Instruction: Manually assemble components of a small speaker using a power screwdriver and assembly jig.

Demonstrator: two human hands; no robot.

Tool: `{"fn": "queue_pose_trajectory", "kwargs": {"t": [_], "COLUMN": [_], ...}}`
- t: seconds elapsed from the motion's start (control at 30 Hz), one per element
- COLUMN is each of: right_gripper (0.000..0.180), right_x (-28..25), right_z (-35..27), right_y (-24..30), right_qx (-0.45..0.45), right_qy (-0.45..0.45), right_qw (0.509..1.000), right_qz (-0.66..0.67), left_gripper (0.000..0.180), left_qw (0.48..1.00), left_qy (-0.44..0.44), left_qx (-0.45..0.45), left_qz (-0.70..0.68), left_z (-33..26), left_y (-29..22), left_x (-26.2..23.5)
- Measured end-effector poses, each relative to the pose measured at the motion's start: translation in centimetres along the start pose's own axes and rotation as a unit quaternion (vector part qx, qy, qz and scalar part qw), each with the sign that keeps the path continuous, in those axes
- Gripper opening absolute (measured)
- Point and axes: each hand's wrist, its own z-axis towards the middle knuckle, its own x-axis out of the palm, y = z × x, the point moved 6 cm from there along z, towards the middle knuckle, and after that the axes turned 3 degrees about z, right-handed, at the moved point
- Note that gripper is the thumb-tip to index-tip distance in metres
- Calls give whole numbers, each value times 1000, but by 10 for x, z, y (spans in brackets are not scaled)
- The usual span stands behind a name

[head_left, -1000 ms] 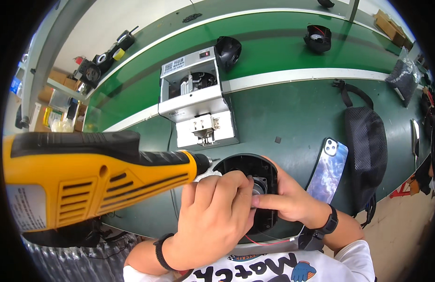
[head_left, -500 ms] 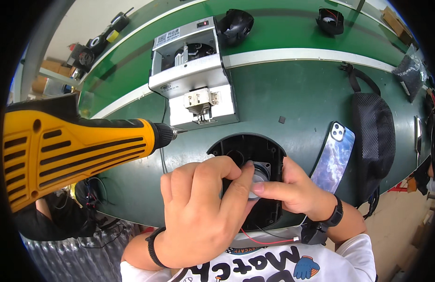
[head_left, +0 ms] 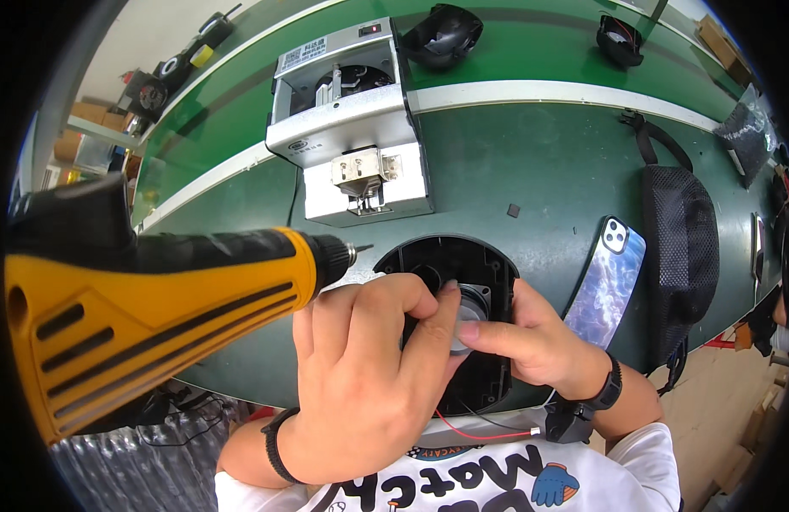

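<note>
Green worktop | left hand, right hand pinch small speaker in black housing | yellow screwdriver hangs unused; no screws visibly driven

The round housing lies on the table at its near edge, with the left hand and right hand on it. Behind the housing stands the metal machine; left of the housing hangs the power screwdriver. Right of the housing lies the phone, and beyond it the bag.
</note>
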Motion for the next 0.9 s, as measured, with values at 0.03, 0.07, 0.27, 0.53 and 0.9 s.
{"fn": "queue_pose_trajectory", "kwargs": {"t": [0.03,0.07,0.27,0.53,0.9], "right_gripper": [60,60,59,55,55], "right_x": [1,2,0,-11,0], "right_z": [0,0,-1,-1,-2], "right_y": [0,0,-1,6,12], "right_qx": [3,6,-8,-5,-22], "right_qy": [0,0,-8,-52,-14], "right_qw": [1000,1000,1000,998,998], "right_qz": [7,15,-16,22,61], "left_gripper": [53,53,53,54,18], "left_qw": [1000,1000,999,994,900], "left_qy": [0,4,11,-84,-321], "left_qx": [0,-4,-11,-31,121], "left_qz": [0,-7,-33,-66,-270], "left_z": [0,0,0,-3,-33], "left_y": [0,1,4,33,64], "left_x": [0,0,2,-39,-81]}}
